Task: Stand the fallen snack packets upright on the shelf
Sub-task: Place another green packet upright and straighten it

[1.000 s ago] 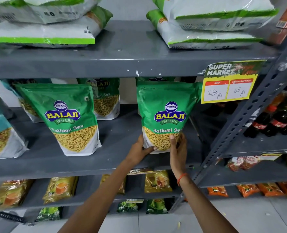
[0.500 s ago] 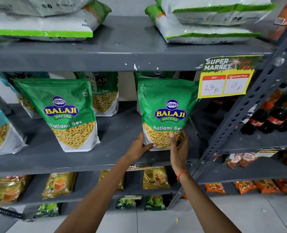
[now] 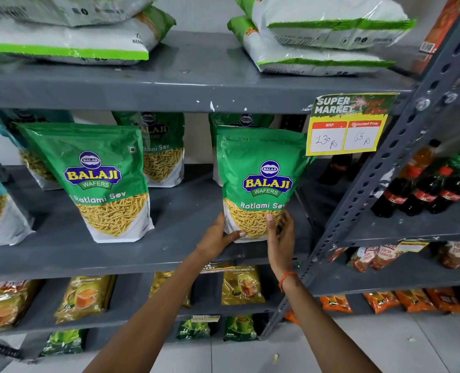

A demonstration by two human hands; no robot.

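A green Balaji Ratlami Sev packet [image 3: 261, 181] stands upright at the right end of the grey middle shelf [image 3: 132, 254]. My left hand [image 3: 218, 238] grips its lower left corner, thumb across the bottom edge. My right hand [image 3: 280, 232] holds its lower right side, fingers behind, thumb on the front. A second packet of the same kind [image 3: 97, 181] stands upright to the left, leaning slightly. Two more green packets [image 3: 164, 152] stand further back, one [image 3: 242, 121] mostly hidden behind the held packet.
White and green sacks [image 3: 317, 36] lie on the shelf above. A yellow price tag [image 3: 350, 125] hangs at its edge. A slanted perforated upright [image 3: 379, 179] runs right of the packet. Cola bottles [image 3: 422, 192] stand beyond it. Tea packets [image 3: 86, 297] fill the lower shelf.
Both hands keep their hold at the packet's base. The packet stays upright in place; the view has shifted only slightly.
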